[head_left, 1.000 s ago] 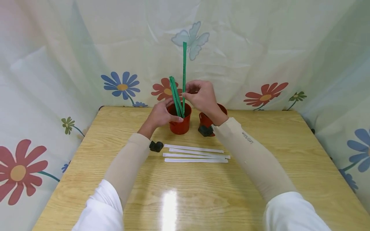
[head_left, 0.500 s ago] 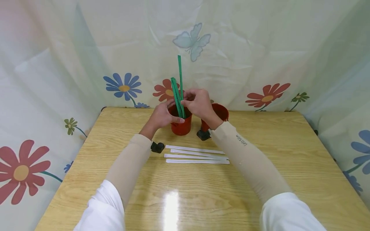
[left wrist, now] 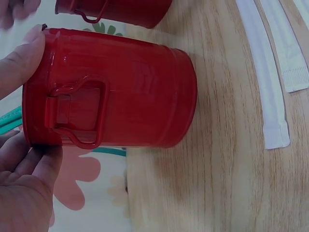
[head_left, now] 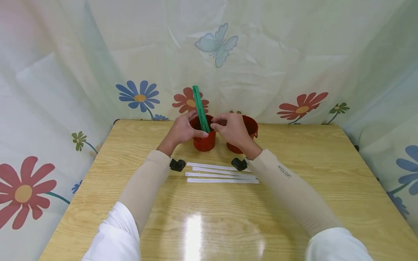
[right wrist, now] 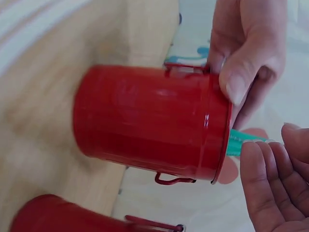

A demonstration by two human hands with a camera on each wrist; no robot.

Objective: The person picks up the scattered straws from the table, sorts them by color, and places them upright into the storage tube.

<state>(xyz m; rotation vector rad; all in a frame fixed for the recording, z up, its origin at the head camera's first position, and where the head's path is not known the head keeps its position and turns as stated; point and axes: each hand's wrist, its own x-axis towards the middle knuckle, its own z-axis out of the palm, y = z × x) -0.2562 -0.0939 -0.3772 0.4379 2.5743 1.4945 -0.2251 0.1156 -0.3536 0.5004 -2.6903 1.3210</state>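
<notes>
A small red metal bucket (head_left: 204, 143) with side handles stands near the table's back edge. Several green, printed paper-wrapped straws (head_left: 201, 112) lean together inside it, their tops well above the rim. My left hand (head_left: 183, 130) grips this bucket's rim, the thumb (left wrist: 24, 60) on one side and the fingers on the other. Just right of the rim is my right hand (head_left: 232, 129), its fingers loosely bent and nothing visible between them. In the right wrist view the green straws (right wrist: 241, 142) show behind its fingertips. Their lower ends are hidden inside the bucket.
A second red bucket (head_left: 250, 127) stands to the right, partly behind my right hand. Several white paper-wrapped straws (head_left: 222, 180) lie crosswise on the wooden table (head_left: 156, 217), in front of the buckets. A flowered curtain (head_left: 277, 54) hangs close behind the table.
My right hand has lowered a green straw into the left bucket beside the others and let go of it. It has then moved slightly right. The left hand stays on the rim.
</notes>
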